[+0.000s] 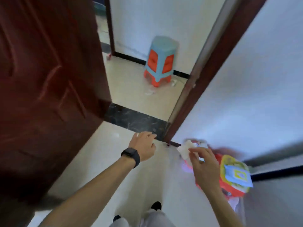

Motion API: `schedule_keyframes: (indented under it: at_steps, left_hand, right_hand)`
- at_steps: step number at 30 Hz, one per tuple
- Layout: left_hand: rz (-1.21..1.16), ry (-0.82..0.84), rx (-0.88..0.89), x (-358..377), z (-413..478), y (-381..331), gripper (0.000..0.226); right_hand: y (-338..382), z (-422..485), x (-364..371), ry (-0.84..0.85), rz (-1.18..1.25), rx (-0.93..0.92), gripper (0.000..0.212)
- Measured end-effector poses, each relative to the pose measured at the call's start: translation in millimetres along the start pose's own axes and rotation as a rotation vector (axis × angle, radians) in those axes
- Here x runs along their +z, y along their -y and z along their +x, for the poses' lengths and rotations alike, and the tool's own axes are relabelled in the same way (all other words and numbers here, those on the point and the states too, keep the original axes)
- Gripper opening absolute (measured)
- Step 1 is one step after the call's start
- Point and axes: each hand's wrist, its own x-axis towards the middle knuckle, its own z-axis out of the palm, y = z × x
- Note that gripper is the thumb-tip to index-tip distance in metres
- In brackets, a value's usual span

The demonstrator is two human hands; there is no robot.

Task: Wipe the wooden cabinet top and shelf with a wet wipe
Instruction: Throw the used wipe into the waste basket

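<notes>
My right hand (203, 163) pinches a white wet wipe (186, 149) between thumb and fingers, held out low on the right above a red bin. My left hand (145, 145), with a black watch on the wrist, reaches forward with loosely curled fingers and holds nothing. No wooden cabinet or shelf shows in this view. The picture is blurred by motion.
A dark red door (49, 79) stands open on the left, its frame (205, 68) on the right. Beyond the black threshold (134, 119) a blue and orange plastic stool (159, 61) stands against the wall. A red bin (229, 176) with colourful packaging sits lower right.
</notes>
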Motion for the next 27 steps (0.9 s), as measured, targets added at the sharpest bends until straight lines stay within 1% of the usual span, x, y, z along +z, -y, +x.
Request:
schedule_keyframes:
  at_steps: [3, 7, 10, 12, 15, 17, 20, 22, 27]
  left_hand:
    - [0.062, 0.057, 0.179, 11, 37, -68, 0.053]
    - [0.154, 0.076, 0.335, 27, 83, -148, 0.055]
    - [0.218, 0.001, 0.418, 29, 129, -203, 0.061]
    - [0.287, -0.076, 0.448, 25, 161, -239, 0.066]
    - [0.418, -0.175, 0.522, 17, 203, -286, 0.074]
    - [0.485, -0.265, 0.570, 12, 233, -310, 0.079]
    - [0.524, -0.351, 0.545, 9, 281, -338, 0.086]
    - [0.529, -0.344, 0.486, 15, 309, -345, 0.090]
    - [0.540, -0.233, 0.329, 56, 363, -340, 0.098]
  right_hand:
    - [-43, -3, -49, -0.162, 0.029, 0.145, 0.037]
    - [-102, 9, -99, -0.308, 0.078, 0.309, 0.037]
    - [-152, 41, -117, -0.396, 0.069, 0.381, 0.030]
    - [-186, 68, -123, -0.413, 0.067, 0.420, 0.025]
    - [-232, 102, -127, -0.380, -0.018, 0.474, 0.014]
    - [-261, 123, -127, -0.330, -0.029, 0.502, 0.012]
    - [-306, 152, -120, -0.185, -0.055, 0.560, 0.014]
    - [-334, 169, -107, -0.080, -0.088, 0.600, 0.016]
    - [-395, 208, -63, 0.125, -0.092, 0.718, 0.025]
